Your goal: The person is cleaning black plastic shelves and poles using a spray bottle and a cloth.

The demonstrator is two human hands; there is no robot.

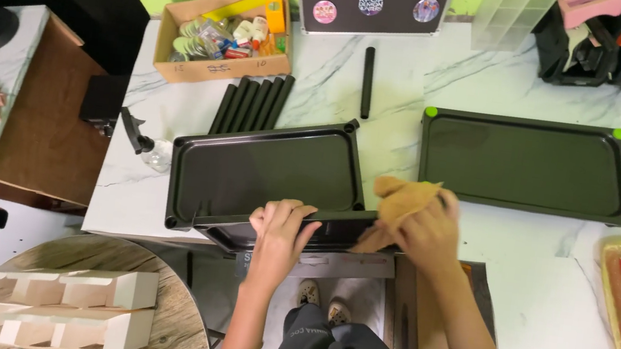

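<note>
The left hand (pixel 281 231) clamps its grip over the near rim of a black tray (pixel 295 228) that stands tilted at the front edge of the white marbled surface (pixel 540 309), fingers curled over the top so the tray stays propped against the body side while it is worked on. The right hand (pixel 424 231) is closed on a tan cloth (pixel 402 198), pressing it against the right end of that same tray, just where the rim meets the corner. Directly behind lies a second black tray (pixel 267 173), flat and touching the held one. A third tray with green corner caps (pixel 527 165) lies farther right, apart. Toward the back edge sit a row of black tubes (pixel 252 103), one loose tube (pixel 367 82), a cardboard box of small items (pixel 224 39) and a spray bottle (pixel 145 146) at the left edge, none blocking the hands.
</note>
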